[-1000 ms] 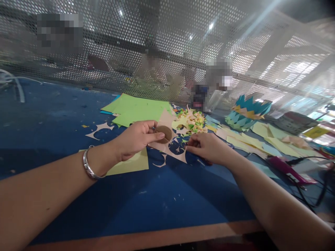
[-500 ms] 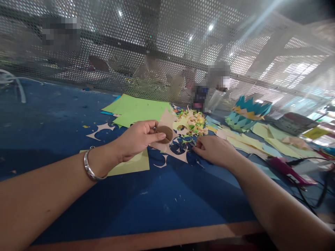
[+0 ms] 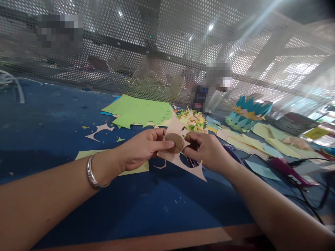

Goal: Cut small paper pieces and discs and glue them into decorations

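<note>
My left hand [image 3: 145, 148], with a silver bangle at the wrist, pinches a pale pink sheet of paper [image 3: 172, 125] above the table. Under its thumb a round brown cardboard disc [image 3: 178, 143] is pressed flat against this sheet. Curved cut-outs mark the paper's right side, and a pointed strip hangs toward lower right. At the right edge, the fingers of my right hand [image 3: 205, 150] are closed on the paper; what else they may hold is hidden. Something dark shows below them through a cut-out. Beneath my left hand lies a yellow-green sheet [image 3: 136, 169].
Green paper sheets [image 3: 146, 109] lie beyond my hands, beside a heap of paper scraps [image 3: 195, 120]. A pink offcut [image 3: 101, 130] lies left. At right are a teal paper crown [image 3: 248, 111], yellow strips and a magenta corded tool [image 3: 293, 172]. A perforated metal screen [image 3: 117, 66] stands behind.
My left hand has brought the pink paper and disc slightly right and nearer. My right hand has shifted a little left and come up from the tabletop to the paper's edge.
</note>
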A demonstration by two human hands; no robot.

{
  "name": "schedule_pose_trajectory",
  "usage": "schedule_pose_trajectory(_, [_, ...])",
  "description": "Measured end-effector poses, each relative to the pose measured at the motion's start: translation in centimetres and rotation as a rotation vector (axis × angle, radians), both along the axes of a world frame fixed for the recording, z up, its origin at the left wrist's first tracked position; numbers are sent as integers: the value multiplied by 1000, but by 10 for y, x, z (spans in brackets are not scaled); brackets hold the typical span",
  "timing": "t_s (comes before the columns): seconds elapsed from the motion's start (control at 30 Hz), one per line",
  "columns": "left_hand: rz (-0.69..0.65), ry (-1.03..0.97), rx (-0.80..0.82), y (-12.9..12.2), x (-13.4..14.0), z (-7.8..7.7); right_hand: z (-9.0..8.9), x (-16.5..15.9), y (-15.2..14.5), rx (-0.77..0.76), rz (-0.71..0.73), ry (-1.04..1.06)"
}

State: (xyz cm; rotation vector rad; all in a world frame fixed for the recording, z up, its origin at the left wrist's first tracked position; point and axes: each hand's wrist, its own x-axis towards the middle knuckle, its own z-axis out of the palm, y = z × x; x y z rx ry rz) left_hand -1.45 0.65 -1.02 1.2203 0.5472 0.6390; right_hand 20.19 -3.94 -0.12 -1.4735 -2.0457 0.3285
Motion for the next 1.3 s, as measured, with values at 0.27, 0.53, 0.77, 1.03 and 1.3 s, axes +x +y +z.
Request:
schedule_pose_trajectory(0.27, [92,-53,22,-10,4,4,-1,-9,-2,45,1,-11])
schedule_pose_trajectory(0.53, [156,-65,65,-5,3,0,-7,-13,-1,140,50,20])
schedule_pose_trajectory(0.77, [106,-140,31,-2,1,0,-12,-10,2,-35,-6,254])
schedule_pose_trajectory(1.03, [252,-131,73,-1,0,5,-19,-4,7,-75,-32,527])
schedule_pose_trajectory(1.3, [291,-124,27,0,0,6,-20,-4,5,-94,-58,463])
